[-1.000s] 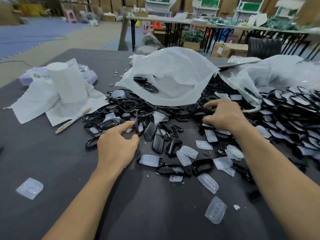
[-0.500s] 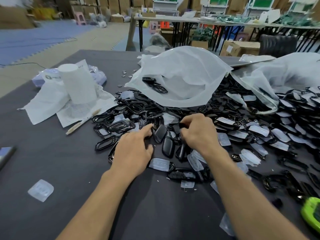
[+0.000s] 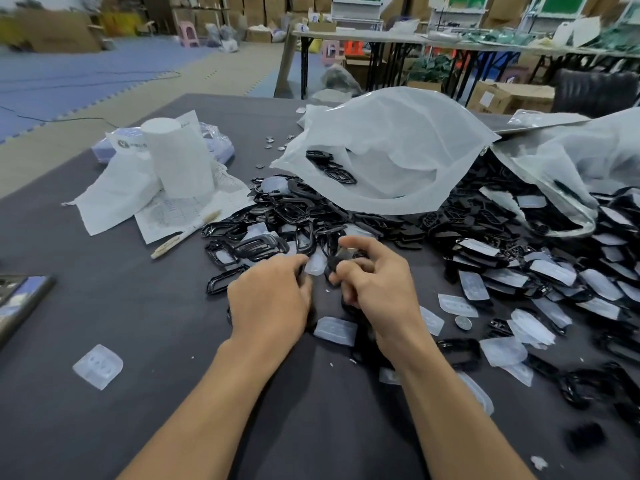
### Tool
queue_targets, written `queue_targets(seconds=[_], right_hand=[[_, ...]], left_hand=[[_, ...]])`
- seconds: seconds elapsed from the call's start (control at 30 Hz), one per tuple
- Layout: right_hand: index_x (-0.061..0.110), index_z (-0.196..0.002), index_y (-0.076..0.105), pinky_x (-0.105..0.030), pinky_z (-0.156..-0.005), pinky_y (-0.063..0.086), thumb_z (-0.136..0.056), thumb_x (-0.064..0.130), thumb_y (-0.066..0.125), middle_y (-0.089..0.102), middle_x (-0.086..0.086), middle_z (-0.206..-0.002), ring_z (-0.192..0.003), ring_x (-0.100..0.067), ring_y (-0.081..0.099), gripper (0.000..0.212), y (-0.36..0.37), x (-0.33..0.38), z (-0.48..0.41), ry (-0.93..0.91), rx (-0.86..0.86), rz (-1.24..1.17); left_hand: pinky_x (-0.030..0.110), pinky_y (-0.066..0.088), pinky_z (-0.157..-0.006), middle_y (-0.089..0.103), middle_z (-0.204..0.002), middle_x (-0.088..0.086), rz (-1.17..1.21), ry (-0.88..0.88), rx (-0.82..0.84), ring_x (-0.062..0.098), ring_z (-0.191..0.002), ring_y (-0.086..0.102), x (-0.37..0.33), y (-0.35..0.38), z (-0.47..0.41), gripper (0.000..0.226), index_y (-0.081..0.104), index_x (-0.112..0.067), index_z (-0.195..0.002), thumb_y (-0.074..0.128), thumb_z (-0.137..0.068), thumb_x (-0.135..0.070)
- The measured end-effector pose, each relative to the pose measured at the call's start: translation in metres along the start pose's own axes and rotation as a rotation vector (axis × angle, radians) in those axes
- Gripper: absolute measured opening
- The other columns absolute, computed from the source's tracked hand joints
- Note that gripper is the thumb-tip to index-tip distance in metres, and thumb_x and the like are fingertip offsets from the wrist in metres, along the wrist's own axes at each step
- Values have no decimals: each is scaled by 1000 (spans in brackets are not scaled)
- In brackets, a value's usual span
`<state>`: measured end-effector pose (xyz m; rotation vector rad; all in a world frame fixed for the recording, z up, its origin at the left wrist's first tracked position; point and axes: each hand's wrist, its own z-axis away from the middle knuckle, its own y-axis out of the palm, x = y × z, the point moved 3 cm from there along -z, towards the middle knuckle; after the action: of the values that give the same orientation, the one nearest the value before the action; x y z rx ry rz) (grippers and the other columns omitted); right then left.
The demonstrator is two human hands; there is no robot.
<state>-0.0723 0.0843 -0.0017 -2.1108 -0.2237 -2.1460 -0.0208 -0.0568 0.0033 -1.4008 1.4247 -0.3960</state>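
Observation:
A heap of black plastic shells (image 3: 277, 216) and translucent pads (image 3: 471, 284) covers the dark table (image 3: 104, 289) from its middle to its right side. My right hand (image 3: 377, 289) is raised just above the heap's near edge and pinches a small black piece (image 3: 333, 264) between thumb and curled fingers. My left hand (image 3: 270, 303) sits close beside it with fingers curled down. Its fingertips are at a translucent pad (image 3: 316, 264); whether they grip it is hidden.
A big white plastic bag (image 3: 398, 150) lies open behind the heap, a second one (image 3: 571, 161) to the right. A tissue roll (image 3: 178, 157) on papers and a pen (image 3: 185, 233) are at left. A flat device (image 3: 17, 299) lies at the left edge, a lone pad (image 3: 98, 366) near front left, a coin (image 3: 463, 322) right.
My right hand came in from the right side of the heap to meet the left hand and picked up a small black piece. The view shifted to the left.

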Motion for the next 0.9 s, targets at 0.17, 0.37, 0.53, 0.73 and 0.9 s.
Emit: queue_targets(seconds=[0.17,0.37,0.53,0.73,0.9], right_hand=[[11,-76,77,-24,-41,36,-85,5,79,69,-14,-64,-42,-17,49,11,-5,2,1,67,5,-133],[14,-79,79,-25,-46,42,-91,0,73,71,-13,-67,-51,-16,60,19,-5,6,1,77,27,-200],[13,-88,78,-26,-49,45,-93,-1,68,71,-11,-67,-50,-14,58,18,-6,7,1,55,49,-116],[6,-86,73,-26,-49,52,-93,-3,69,69,-13,-64,-53,-18,62,12,-4,7,3,76,85,-97],[10,-89,76,-30,-58,50,-98,-1,61,74,-13,-74,-64,-22,66,20,-5,7,4,173,45,-195]], left_hand=[[19,54,-77,73,-74,-24,569,-237,-173,-2,-70,67,6,-14,2,20,80,-42,-101,75,-89,-27],[7,49,-63,76,-76,-20,870,-241,-127,-4,-66,69,4,-11,3,31,75,-50,-104,80,-84,-28],[10,53,-71,78,-81,-17,950,-232,-116,-1,-73,71,7,-7,-3,51,79,-54,-93,79,-80,-5],[13,55,-80,77,-88,-24,837,-37,-115,-3,-90,73,3,-11,0,53,79,-43,-68,73,-84,7],[11,50,-96,74,-100,-30,655,135,-128,-12,-101,69,-4,-12,8,39,83,-40,-86,82,-82,-1]])
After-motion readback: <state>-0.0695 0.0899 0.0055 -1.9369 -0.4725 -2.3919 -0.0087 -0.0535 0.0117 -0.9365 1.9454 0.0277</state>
